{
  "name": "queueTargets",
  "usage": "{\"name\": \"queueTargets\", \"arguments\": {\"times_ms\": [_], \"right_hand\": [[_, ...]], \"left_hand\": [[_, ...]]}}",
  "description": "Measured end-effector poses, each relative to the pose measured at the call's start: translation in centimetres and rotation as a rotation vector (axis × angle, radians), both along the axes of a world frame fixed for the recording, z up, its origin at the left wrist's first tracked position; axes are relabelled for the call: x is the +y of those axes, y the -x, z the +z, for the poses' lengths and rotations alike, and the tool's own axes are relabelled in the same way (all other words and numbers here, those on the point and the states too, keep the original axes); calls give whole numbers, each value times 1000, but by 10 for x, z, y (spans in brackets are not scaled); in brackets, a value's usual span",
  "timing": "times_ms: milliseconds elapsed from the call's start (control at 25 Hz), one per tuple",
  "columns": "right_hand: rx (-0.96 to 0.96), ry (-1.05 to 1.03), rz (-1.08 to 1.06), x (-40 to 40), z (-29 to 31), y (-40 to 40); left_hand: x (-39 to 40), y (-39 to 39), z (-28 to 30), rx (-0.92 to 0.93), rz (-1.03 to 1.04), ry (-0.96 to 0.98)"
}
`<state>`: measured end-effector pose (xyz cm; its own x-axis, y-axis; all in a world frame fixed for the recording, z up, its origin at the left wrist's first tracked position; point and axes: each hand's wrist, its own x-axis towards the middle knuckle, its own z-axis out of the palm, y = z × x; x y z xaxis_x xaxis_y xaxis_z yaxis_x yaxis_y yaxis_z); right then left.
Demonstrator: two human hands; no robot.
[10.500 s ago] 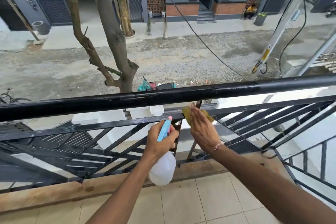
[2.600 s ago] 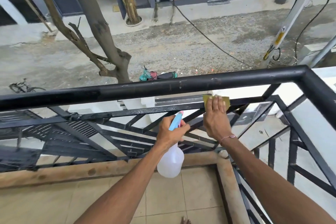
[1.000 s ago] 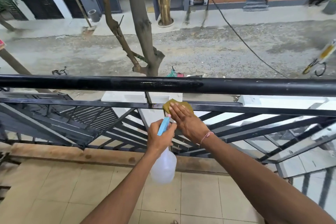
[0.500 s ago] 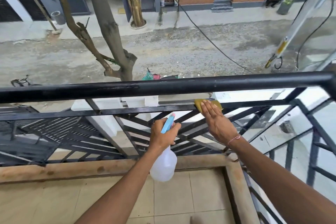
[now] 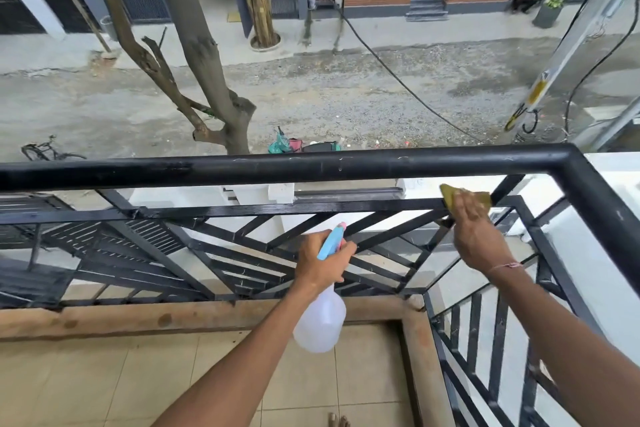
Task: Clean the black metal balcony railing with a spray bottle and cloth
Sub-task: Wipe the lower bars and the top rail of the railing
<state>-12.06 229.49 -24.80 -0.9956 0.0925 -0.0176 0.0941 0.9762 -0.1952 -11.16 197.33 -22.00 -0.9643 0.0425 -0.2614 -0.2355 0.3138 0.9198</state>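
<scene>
**A:** Wiping the thin flat crossbar under the thick top rail of the black metal balcony railing point(image 5: 311, 168) looks like the step in hand. How would you do it well?

**B:** I'd keep the yellow-green cleaning cloth point(image 5: 450, 193) flat on the bar and draw it in one long pass toward the corner post, then fold to a fresh face. That corner joint, where the bars meet, probably traps grime, so press into it. The bar is narrow, so the cloth should wrap over its top edge as well as its front.

**A:** And the right hand point(image 5: 479, 239)?

**B:** Its fingers point(image 5: 465, 206) lie fairly straight and close together, pressing the cloth against the crossbar near the right corner. It's a little blurred there, so I can't tell whether the thumb tucks behind the bar.

**A:** The left hand point(image 5: 323, 265)?

**B:** Its fingers are curled round the neck of the translucent white plastic spray bottle with a light-blue trigger head point(image 5: 320, 322). The bottle hangs below the hand, in front of the lower bars and apart from them, nozzle pointing up toward the railing.
</scene>
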Motion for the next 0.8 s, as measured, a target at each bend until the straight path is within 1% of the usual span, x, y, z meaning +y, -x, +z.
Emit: {"name": "queueTargets", "arguments": {"times_ms": [120, 280, 400, 480, 560, 640, 720, 800], "right_hand": [[36, 6, -46, 17, -3, -1], [47, 59, -131, 9, -20, 5], [108, 112, -225, -11, -25, 11], [164, 166, -271, -43, -27, 14], [242, 188, -201, -80, -32, 14], [270, 184, -82, -107, -39, 15], [259, 188, -45, -114, -42, 17], [243, 147, -22, -111, -41, 17]], "left_hand": [[20, 4, -4, 4, -52, 21], [37, 13, -9, 0, -92, 43], [44, 20, -8, -16, -96, 37], [46, 25, -9, -1, -114, 37], [45, 28, -8, 24, -130, 41], [43, 31, -8, 44, -122, 44], [40, 32, -8, 45, -109, 44], [37, 30, -7, 50, -101, 46]]}}
